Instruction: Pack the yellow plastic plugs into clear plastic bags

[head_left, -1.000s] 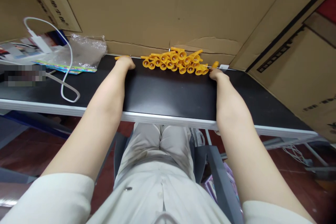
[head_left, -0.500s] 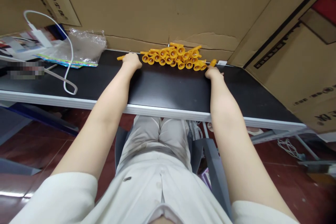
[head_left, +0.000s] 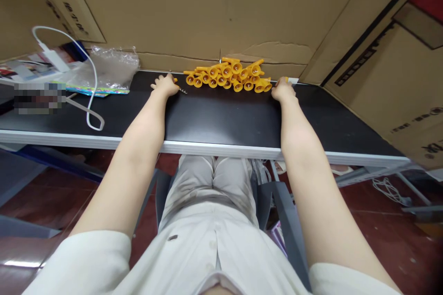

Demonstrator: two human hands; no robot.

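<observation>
A pile of yellow bell-mouthed corkscrews (head_left: 226, 72) lies at the back of the black tabletop, with most of their round openings facing me. To its left, my left hand (head_left: 166, 85) is closed on a yellow corkscrew piece, some of its fingers spread. A bare metal spiral (head_left: 183, 91) sticks out from that hand towards the pile. Beside the right end of the pile, my right hand (head_left: 283, 90) curls around another yellow piece (head_left: 286, 79). Only a small part of it shows above the fingers; the rest is hidden.
Tall cardboard (head_left: 194, 14) stands behind the table (head_left: 221, 122) and at its right. On the left lie clear plastic packaging (head_left: 114, 68), a white cable (head_left: 95, 69) and some papers. A small white piece (head_left: 293, 80) is behind my right hand. A grey chair arm (head_left: 285, 221) is below.
My left hand has turned and shifted slightly left, exposing the metal spiral. The right hand has rotated, and its yellow piece is now mostly covered. The pile looks unchanged.
</observation>
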